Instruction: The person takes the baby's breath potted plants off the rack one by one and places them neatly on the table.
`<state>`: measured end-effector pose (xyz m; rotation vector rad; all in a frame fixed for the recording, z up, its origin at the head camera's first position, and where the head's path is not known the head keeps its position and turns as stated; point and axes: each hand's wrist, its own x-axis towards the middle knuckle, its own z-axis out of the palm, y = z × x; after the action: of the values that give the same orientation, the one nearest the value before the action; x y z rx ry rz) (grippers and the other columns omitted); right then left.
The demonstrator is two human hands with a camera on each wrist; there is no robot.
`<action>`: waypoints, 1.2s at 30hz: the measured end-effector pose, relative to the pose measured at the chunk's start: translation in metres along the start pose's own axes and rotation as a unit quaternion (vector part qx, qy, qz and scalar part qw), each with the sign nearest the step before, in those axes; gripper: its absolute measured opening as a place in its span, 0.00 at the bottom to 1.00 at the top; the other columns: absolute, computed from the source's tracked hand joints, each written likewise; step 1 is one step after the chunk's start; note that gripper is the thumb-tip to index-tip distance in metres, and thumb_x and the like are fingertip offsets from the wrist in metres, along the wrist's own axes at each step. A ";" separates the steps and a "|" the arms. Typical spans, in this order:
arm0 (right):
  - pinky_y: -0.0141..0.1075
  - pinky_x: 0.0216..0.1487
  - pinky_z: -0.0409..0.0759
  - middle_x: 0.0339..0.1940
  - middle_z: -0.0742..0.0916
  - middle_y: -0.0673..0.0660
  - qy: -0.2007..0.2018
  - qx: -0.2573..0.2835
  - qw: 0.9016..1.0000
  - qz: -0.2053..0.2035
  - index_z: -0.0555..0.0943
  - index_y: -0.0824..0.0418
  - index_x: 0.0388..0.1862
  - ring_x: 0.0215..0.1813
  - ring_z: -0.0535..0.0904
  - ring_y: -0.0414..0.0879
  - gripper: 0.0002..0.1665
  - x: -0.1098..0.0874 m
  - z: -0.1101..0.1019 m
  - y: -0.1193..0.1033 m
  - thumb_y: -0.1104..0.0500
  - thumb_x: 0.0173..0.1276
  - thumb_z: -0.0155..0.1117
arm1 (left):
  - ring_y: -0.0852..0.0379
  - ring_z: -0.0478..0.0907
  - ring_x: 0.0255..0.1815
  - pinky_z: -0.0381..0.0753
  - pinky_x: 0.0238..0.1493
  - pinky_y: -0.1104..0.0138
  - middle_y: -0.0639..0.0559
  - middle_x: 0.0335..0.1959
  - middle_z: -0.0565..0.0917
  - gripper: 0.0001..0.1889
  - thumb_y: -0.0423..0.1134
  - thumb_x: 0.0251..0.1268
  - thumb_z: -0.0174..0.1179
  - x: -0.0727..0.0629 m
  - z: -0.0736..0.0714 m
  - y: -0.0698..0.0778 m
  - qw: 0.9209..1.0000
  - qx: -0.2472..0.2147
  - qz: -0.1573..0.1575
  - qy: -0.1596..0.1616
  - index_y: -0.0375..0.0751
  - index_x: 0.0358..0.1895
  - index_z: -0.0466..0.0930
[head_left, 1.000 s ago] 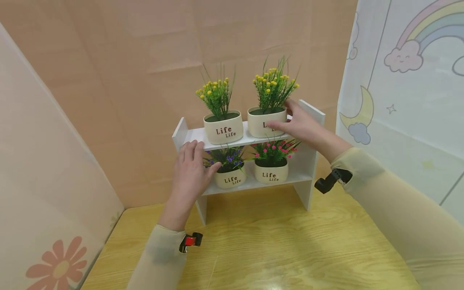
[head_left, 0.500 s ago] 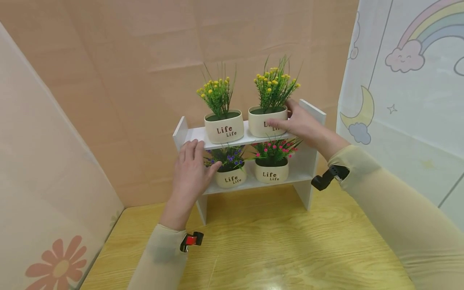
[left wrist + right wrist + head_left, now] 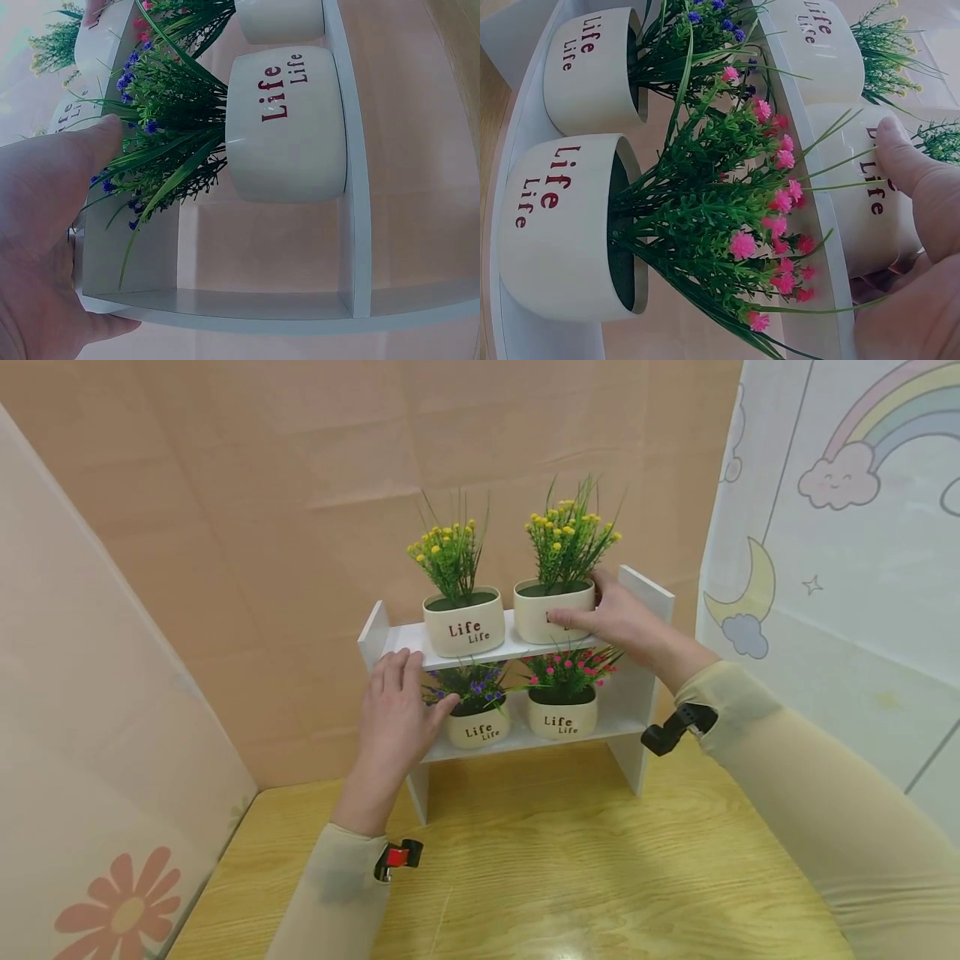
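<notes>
My right hand (image 3: 626, 618) grips the right-hand cream pot of yellow flowers (image 3: 534, 610) on the upper shelf. The thumb lies across its "Life" lettering, the fingers reach round the right end, and their tips are hidden. Beside it stands another cream pot of yellow flowers (image 3: 463, 631). At the upper board's left front corner, my left hand (image 3: 393, 714) rests its fingers on the white two-tier shelf (image 3: 405, 639). Its thumb extends in front of the purple flowers (image 3: 150, 127). Below are a pot of purple flowers (image 3: 285, 127) and a pot of pink flowers (image 3: 562, 232).
The shelf stands on a wood-grain table (image 3: 540, 860), near an orange backdrop (image 3: 285, 527). Pale patterned panels close in the left and right sides. Raised side panels (image 3: 647, 589) flank the upper board. Both wrists carry small black mounts.
My right wrist and forearm have shifted slightly left, and the right thumb has slid a little left over the lettering. The left hand and the pots stay in place.
</notes>
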<state>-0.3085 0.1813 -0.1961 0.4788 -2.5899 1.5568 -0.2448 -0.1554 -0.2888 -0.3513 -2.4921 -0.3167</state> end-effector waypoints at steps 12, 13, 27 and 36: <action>0.53 0.75 0.72 0.78 0.75 0.64 0.021 0.015 1.000 -0.002 0.52 0.60 0.89 0.75 0.73 0.57 0.64 0.000 0.004 0.000 0.40 0.71 0.81 | 0.33 0.57 0.84 0.61 0.83 0.41 0.33 0.81 0.65 0.45 0.59 0.77 0.70 0.000 0.000 -0.001 1.000 -0.002 -0.001 0.000 0.34 0.81 0.62; 0.53 0.75 0.72 0.78 0.75 0.64 0.023 0.018 1.000 -0.003 0.52 0.60 0.89 0.75 0.73 0.57 0.64 0.001 0.004 0.001 0.41 0.71 0.81 | 0.33 0.57 0.84 0.61 0.83 0.41 0.33 0.81 0.65 0.45 0.59 0.77 0.70 0.001 0.000 -0.001 1.000 -0.002 0.000 0.000 0.34 0.81 0.62; 0.52 0.75 0.73 0.76 0.77 0.63 0.055 0.019 0.998 -0.004 0.53 0.61 0.90 0.74 0.74 0.57 0.68 -0.004 0.009 0.000 0.39 0.67 0.85 | 0.33 0.57 0.84 0.59 0.85 0.43 0.33 0.81 0.65 0.45 0.60 0.77 0.69 0.000 0.000 -0.001 1.000 0.005 0.000 -0.007 0.34 0.81 0.61; 0.49 0.73 0.74 0.75 0.76 0.59 0.065 0.050 0.996 -0.021 0.60 0.58 0.86 0.73 0.74 0.52 0.60 -0.007 0.006 0.000 0.42 0.68 0.85 | 0.33 0.57 0.84 0.58 0.85 0.43 0.33 0.82 0.64 0.46 0.60 0.76 0.70 0.000 0.000 -0.001 1.000 0.000 -0.002 -0.006 0.34 0.82 0.61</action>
<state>-0.3013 0.1772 -0.2006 0.4206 -2.4011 1.6502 -0.2453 -0.1562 -0.2891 -0.3495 -2.5056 -0.3181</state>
